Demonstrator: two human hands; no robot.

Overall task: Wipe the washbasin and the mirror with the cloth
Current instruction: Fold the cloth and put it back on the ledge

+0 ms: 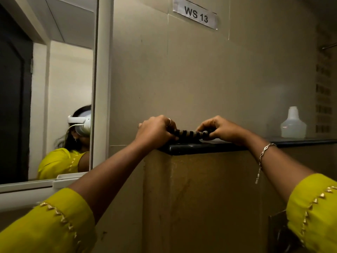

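A: What is the room like?

B: Dim, with plain beige walls. A dark ledge [191,148] runs across the middle of the frame to the right edge, on top of a boxed-out brown column [209,198]. A paper label [196,14] reading "WS 13" is stuck to the wall at the upper centre.

A: And the mirror?

B: The mirror [54,88] fills the upper left, in a white frame [104,79]. It reflects a dark door, a white wall and the person in a yellow top with a white headset.

A: Any containers?

B: One, a translucent white bottle [293,125] standing upright on the ledge at the right, well apart from the hands. I cannot tell what is in it.

A: Where is the cloth?

B: The cloth [189,135], striped dark and pale and rolled tight, lies just above the ledge at the centre, between the two hands.

A: How do the hands stand?

B: The left hand [155,130] is clenched around the cloth's left end, a ring on one finger. The right hand [220,129] pinches the right end with curled fingers [202,130], a bracelet [263,154] on that wrist. Both sleeves [54,225] are yellow. The washbasin is out of view.
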